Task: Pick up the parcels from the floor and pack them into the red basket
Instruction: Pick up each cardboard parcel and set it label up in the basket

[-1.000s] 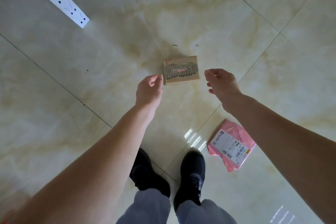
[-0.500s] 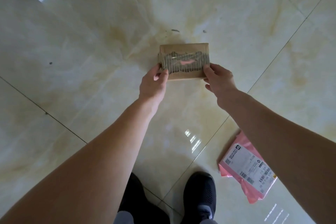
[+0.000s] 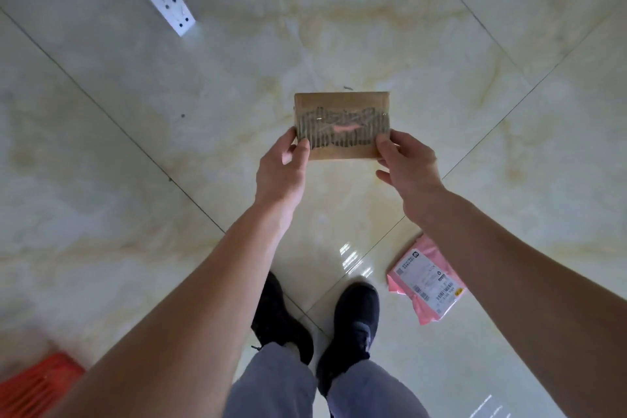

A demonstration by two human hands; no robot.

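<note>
A: The person holds the brown cardboard parcel (image 3: 342, 125) by its two lower corners, the left hand (image 3: 281, 170) pinching one side with thumb on top, the right hand (image 3: 405, 166) pinching the other. It looks to be off the floor (image 3: 135, 146), out in front of the feet.

B: What could go wrong from there?

A: The hold is only at the corners, so a quick swing toward the red basket (image 3: 34, 383) (just a corner of it shows at lower left, behind the left forearm) could let the parcel twist out of the fingers and drop. The top layer of the parcel is torn, with the corrugation bared, and a thumb dragging there might rip it further.

B: Anything else underfoot?

A: A pink mailer (image 3: 429, 285) lies on the floor just beside the right shoe (image 3: 353, 322); a step toward it could tread on it or skid on the glossy tile.

B: Any writing to read?

A: The mailer carries a white shipping label with barcodes, a square code and a small yellow mark, but the text is too small to read. The cardboard shows only a pink scrap, no legible words.
</note>
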